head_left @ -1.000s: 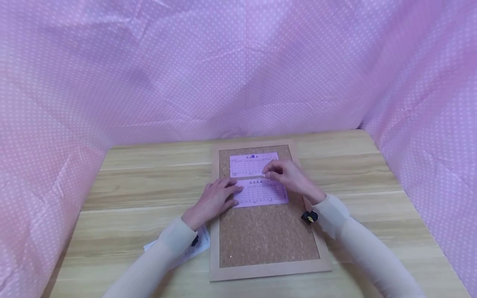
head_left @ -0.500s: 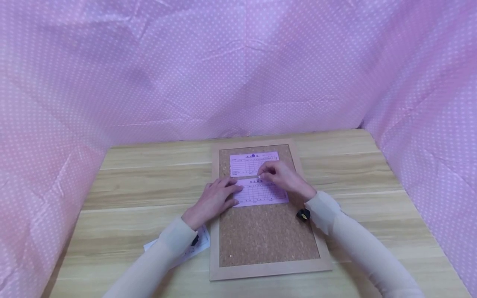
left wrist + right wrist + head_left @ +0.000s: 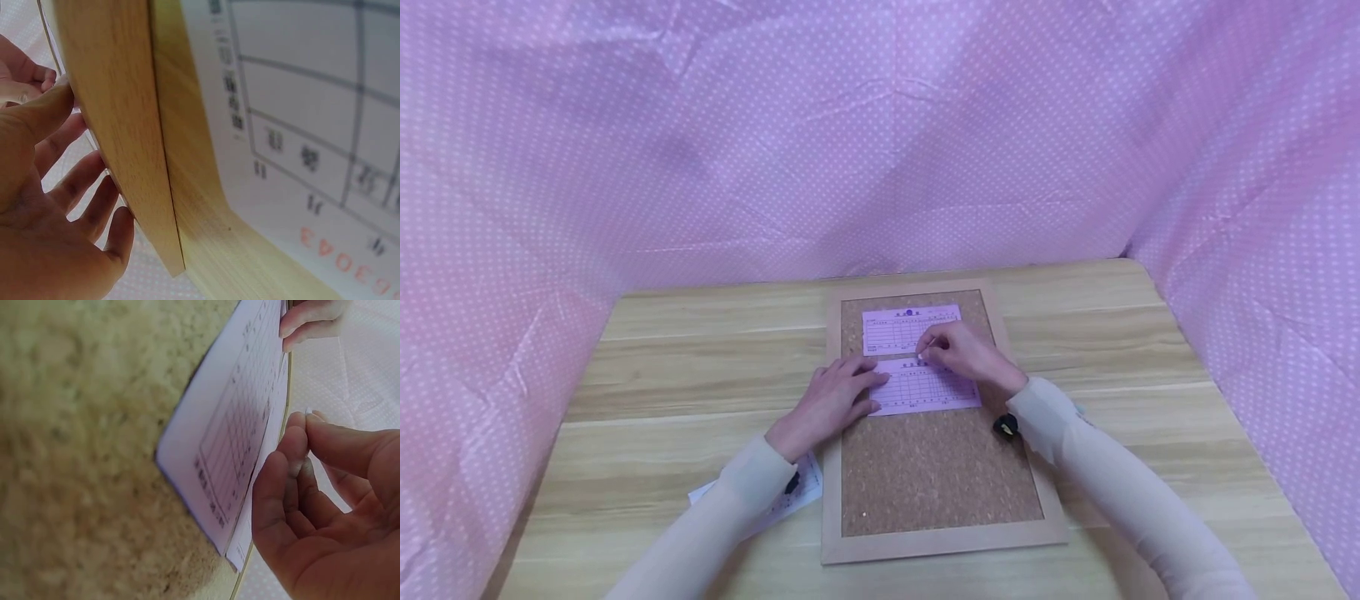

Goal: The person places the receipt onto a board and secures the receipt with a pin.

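My left hand rests with spread fingers on the left end of the lower pink receipt form, holding it against the cork board. At the form's top edge, near its middle, my right hand pinches a small white push pin between thumb and fingers. Only a bit of that pin shows between the fingertips in the right wrist view. Just above lies another pink form, with a purple push pin at its top middle. The right hand covers part of its lower right corner.
A wooden frame borders the board on the wood-grain table. Left of it, a white printed form lies partly under the left forearm. A tiny pale speck shows on the lower cork. Pink dotted cloth surrounds the table.
My right hand has shifted slightly left along the lower form's top edge, with the white push pin still pinched. The left hand has stayed in place.
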Action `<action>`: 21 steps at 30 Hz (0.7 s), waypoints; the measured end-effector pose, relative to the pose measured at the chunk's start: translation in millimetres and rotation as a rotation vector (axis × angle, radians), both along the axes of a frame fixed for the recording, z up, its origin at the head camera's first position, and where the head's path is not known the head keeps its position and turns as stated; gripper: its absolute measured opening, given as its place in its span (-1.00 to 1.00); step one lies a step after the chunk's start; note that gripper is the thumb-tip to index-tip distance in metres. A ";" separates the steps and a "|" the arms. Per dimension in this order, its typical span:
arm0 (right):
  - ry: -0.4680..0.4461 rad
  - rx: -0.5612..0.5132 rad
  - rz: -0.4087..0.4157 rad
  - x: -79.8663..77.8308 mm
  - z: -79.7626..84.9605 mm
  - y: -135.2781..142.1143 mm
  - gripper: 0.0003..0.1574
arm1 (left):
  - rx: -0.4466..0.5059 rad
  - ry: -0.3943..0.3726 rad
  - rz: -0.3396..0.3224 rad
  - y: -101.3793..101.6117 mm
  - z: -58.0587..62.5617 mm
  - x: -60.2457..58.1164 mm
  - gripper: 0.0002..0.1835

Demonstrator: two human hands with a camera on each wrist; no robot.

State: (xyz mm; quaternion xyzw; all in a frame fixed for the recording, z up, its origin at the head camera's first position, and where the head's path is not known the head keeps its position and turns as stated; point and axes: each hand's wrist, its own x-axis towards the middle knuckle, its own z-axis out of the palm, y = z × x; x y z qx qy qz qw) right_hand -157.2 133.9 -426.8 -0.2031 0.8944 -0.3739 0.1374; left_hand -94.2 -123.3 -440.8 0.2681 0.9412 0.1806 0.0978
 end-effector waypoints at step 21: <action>-0.095 0.077 0.002 -8.0 -5.1 -4.9 -0.83 | -0.008 -0.010 0.004 0.1 -0.8 -1.5 -0.49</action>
